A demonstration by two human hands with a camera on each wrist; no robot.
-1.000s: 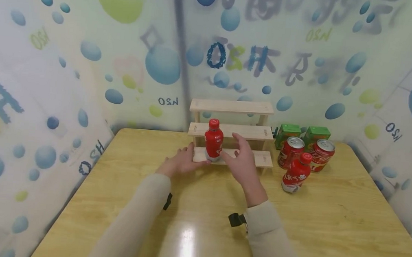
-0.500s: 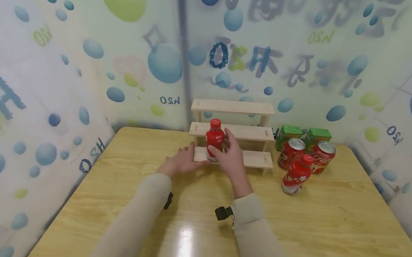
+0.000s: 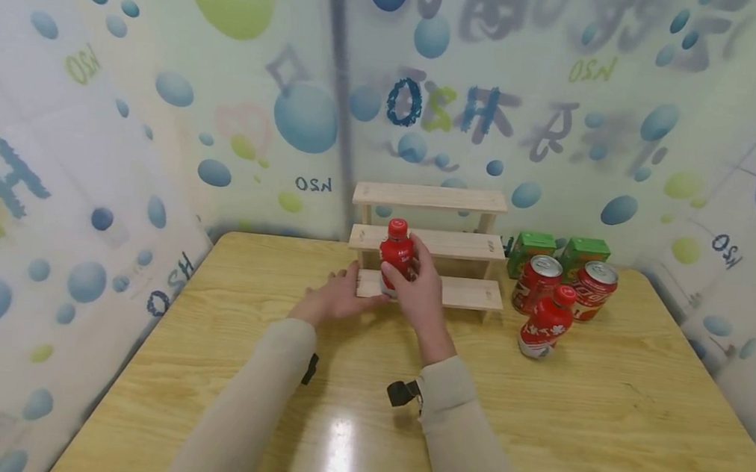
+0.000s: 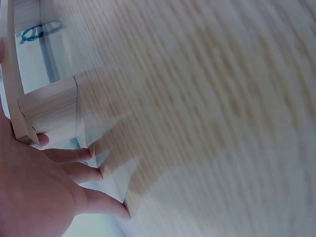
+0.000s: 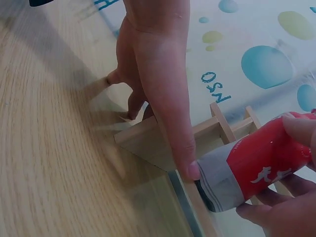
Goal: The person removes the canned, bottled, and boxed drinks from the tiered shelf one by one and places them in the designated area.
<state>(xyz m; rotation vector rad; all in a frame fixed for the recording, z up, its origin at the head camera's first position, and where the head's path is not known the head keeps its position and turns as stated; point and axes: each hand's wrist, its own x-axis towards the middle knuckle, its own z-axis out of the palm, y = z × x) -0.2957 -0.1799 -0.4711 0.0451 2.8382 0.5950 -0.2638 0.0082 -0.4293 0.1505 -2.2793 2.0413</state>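
Note:
A red-capped drink bottle (image 3: pixel 395 251) with a red label and a whitish base stands upright on the lowest step of a three-tier wooden shelf (image 3: pixel 467 294). My right hand (image 3: pixel 425 292) grips the bottle from the right, thumb in front and fingers on its far side. At the shelf's left end my left hand (image 3: pixel 339 295) holds the corner of that lowest step. In the right wrist view the left thumb (image 5: pixel 180 143) runs straight along the step's front, its tip at the base of the bottle (image 5: pixel 261 163). Spread left fingers (image 4: pixel 81 173) rest their tips on the tabletop.
Right of the shelf, a second red bottle (image 3: pixel 547 326) stands in front of two red cans (image 3: pixel 538 286) (image 3: pixel 594 292). Two green boxes (image 3: pixel 532 251) (image 3: pixel 584 254) sit behind the cans. A patterned wall (image 3: pixel 241 104) closes off the table's back.
My right hand has come in leftward and changed from open beside the bottle to gripping it. The left hand keeps its place at the shelf. The head view has shifted slightly.

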